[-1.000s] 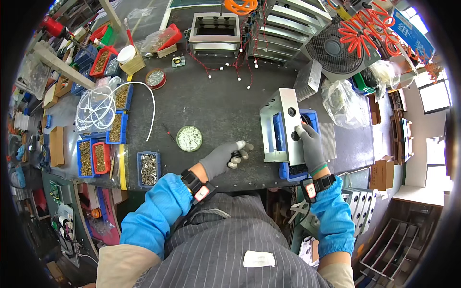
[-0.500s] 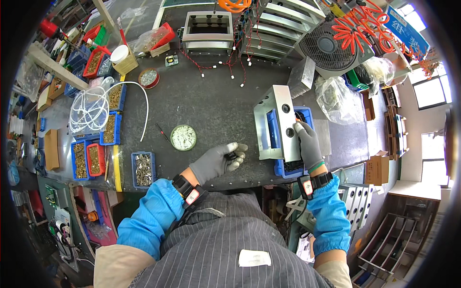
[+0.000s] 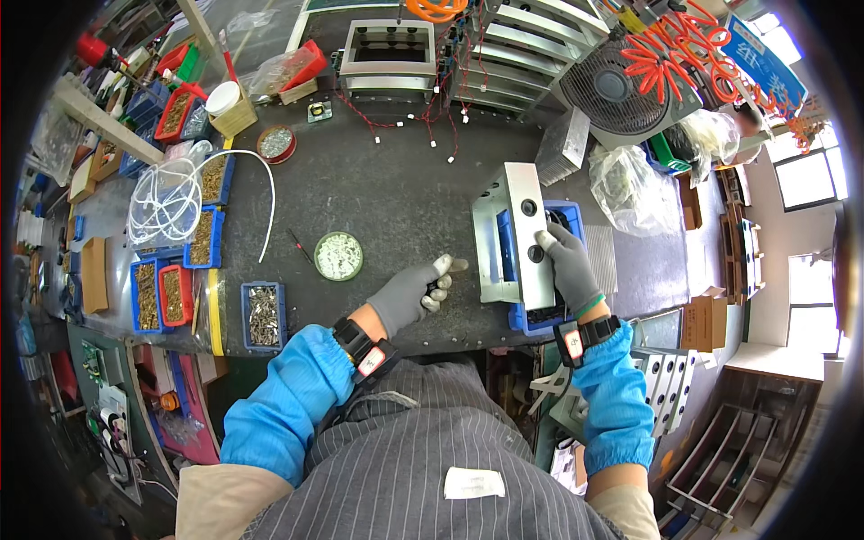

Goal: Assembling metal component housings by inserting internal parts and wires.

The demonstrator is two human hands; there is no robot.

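A silver sheet-metal frame point(image 3: 515, 189) with round black-lined holes stands upright at the front right of the bench. Against its right-hand face lies my right hand point(image 3: 574, 268) in a grey glove, fingertips bent at the edge near the lower hole; the far fingers are partly hidden. My left hand point(image 3: 409, 295), also gloved, is left of the frame and apart from it. Its fingers curl around small black parts point(image 3: 431, 290), the index finger pointing toward the frame. Beneath and behind the frame is a blue bin point(image 3: 569, 214) with dark contents.
A round dish of pale small parts point(image 3: 339, 256) sits left of centre, with a thin pen-like tool point(image 3: 298, 243) beside it. A blue bin of metal pieces point(image 3: 264, 317) is near the front edge. Farther back stand a second metal frame point(image 3: 389, 56) and a fan point(image 3: 614, 85).
My left hand has shifted slightly right, toward the frame. My right fingertips have slid left onto the frame's holed face. The frame sits slightly farther left and nearer.
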